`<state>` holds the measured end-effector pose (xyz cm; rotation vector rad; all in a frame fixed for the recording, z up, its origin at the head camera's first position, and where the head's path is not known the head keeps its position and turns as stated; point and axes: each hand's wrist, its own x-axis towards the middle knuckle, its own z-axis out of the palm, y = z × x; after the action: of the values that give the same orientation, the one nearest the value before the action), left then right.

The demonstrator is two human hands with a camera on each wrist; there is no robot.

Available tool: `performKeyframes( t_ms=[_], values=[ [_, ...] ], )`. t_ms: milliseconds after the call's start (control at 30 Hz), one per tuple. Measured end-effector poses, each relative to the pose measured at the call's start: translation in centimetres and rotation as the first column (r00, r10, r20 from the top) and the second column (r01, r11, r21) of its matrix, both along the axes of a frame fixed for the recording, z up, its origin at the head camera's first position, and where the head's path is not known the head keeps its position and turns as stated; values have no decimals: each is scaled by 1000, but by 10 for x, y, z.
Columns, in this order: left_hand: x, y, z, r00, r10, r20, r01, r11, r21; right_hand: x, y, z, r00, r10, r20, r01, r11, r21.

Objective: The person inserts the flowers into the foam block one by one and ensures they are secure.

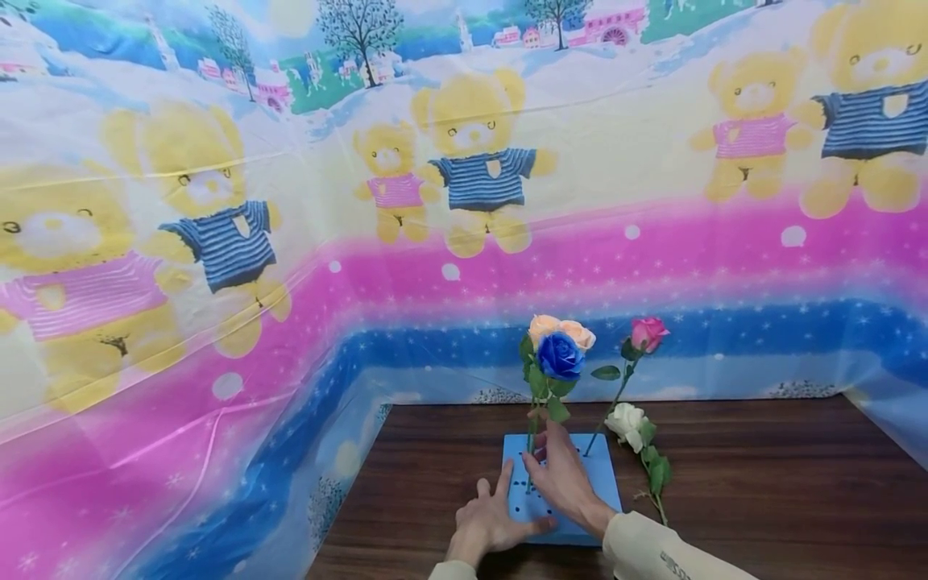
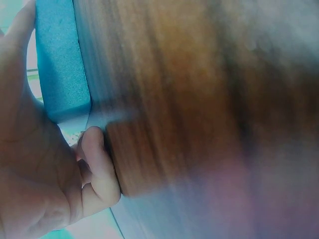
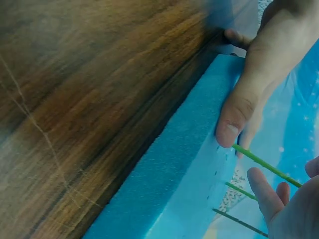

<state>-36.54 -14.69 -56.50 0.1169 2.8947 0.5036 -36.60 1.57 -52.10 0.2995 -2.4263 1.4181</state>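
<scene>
A blue rose and peach roses stand bunched above a light-blue foam block, their green stems entering holes in its top. My right hand is at these stems, thumb and fingers around the blue rose's stem; the exact contact is partly hidden. With fingers spread along the block's left side, my left hand rests its thumb on the top near the front edge. In the left wrist view, the left palm faces a corner of the block.
A pink rose stands in the block's back right, leaning right. To the right of the block, a white rose lies on the dark wooden table. A bear-printed cloth hangs behind and at the left.
</scene>
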Motion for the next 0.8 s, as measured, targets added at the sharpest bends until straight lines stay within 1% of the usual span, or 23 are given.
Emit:
performKeyframes(
  t_ms=[333, 467, 667, 800],
  values=[
    [2, 1, 0, 1000, 2, -10, -2, 1000, -4, 3, 4, -4, 1000, -24, -1, 24, 999, 20],
    [2, 2, 0, 1000, 2, -9, -2, 1000, -6, 4, 7, -4, 999, -33, 18, 33, 999, 13],
    [3, 2, 2, 1000, 6, -11, -6, 1000, 5, 6, 15, 2, 999, -28, 40, 29, 999, -22],
    [4, 1, 3, 1000, 2, -19, -2, 1000, 13, 8, 22, 6, 999, -40, 36, 40, 999, -15]
  ],
)
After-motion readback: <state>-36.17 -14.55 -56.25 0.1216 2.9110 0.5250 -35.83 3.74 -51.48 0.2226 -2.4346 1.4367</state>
